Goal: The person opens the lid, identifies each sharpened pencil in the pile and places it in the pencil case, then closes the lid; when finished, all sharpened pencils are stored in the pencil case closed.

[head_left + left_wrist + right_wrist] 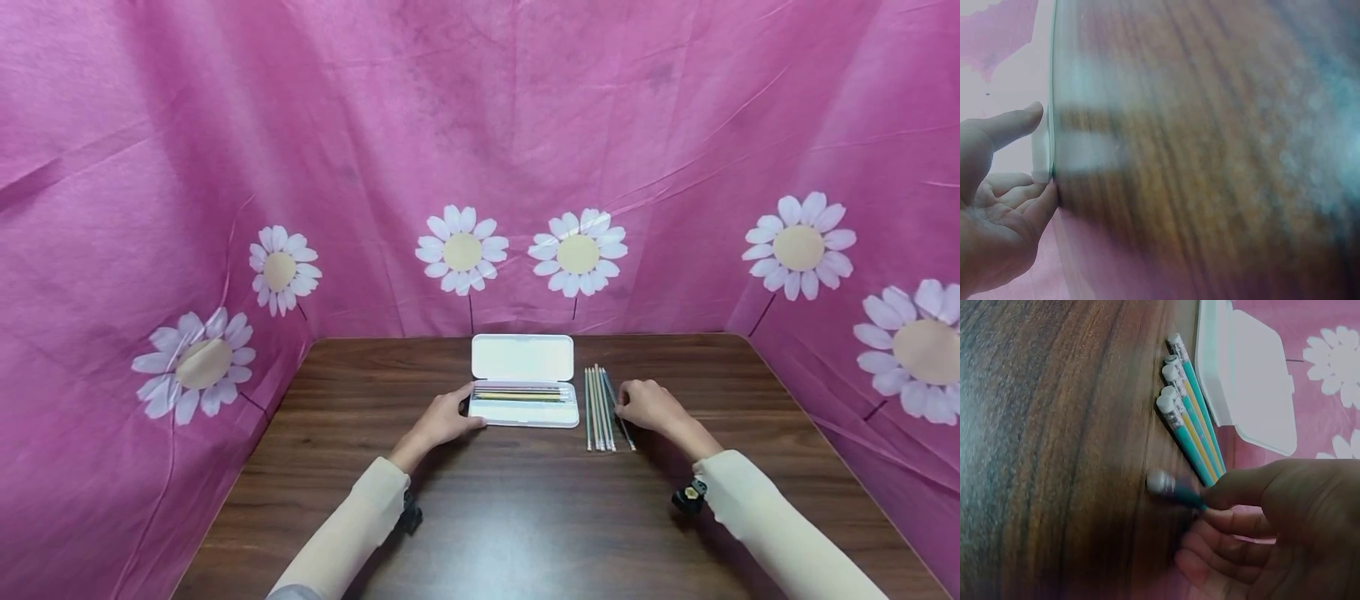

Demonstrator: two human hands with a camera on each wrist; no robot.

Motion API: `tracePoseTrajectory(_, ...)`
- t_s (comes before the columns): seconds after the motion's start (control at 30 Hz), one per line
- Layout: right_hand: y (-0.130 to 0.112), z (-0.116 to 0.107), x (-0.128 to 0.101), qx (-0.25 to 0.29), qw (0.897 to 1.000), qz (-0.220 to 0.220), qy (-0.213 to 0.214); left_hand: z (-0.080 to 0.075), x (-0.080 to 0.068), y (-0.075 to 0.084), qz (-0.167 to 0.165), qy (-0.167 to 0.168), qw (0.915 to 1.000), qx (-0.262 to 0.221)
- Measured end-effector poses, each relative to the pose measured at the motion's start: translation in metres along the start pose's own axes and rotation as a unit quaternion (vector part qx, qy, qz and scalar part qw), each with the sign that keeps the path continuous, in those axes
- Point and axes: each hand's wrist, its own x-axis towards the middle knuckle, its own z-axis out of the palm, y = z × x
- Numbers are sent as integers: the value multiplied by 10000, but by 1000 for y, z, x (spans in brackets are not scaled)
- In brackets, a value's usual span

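Observation:
A white pencil case (525,414) lies on the table with its lid (522,357) raised at the back. Inside, several pencils (521,395) lie lengthwise in the rear part. My left hand (441,420) grips the case's left end, thumb at the front corner and fingers around the side. To the right of the case, several green and yellow pencils (597,417) lie side by side, white eraser ends toward me. Between thumb and forefinger, my right hand (654,407) pinches one dark green pencil (1180,492), slightly apart from that row and slanted; its eraser end is blurred.
The dark wooden table (510,517) runs back to a pink curtain (517,150) printed with white daisies, which also closes off both sides. Each wrist wears a small black camera.

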Motion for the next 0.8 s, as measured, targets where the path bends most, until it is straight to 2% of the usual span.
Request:
tracePoseTrajectory(0.07,-2,-2,-1,63,9997,207,-137,0,0,0,9,-11,10000,15)
tracePoseTrajectory(0.2,-31,-24,-14,217,9964,725,-387,-1,0,1,-26,-58,10000,-32)
tracePoseTrajectory(0.37,-58,-41,-27,360,9929,1014,-512,-2,-1,2,-70,-58,9999,-73)
tracePoseTrajectory(0.6,-61,-38,-30,338,9911,1188,-505,0,-1,1,47,-29,10000,-50)
tracePoseTrajectory(0.8,-58,-35,-29,322,9927,1142,-196,-1,-2,2,40,3,10000,-77)
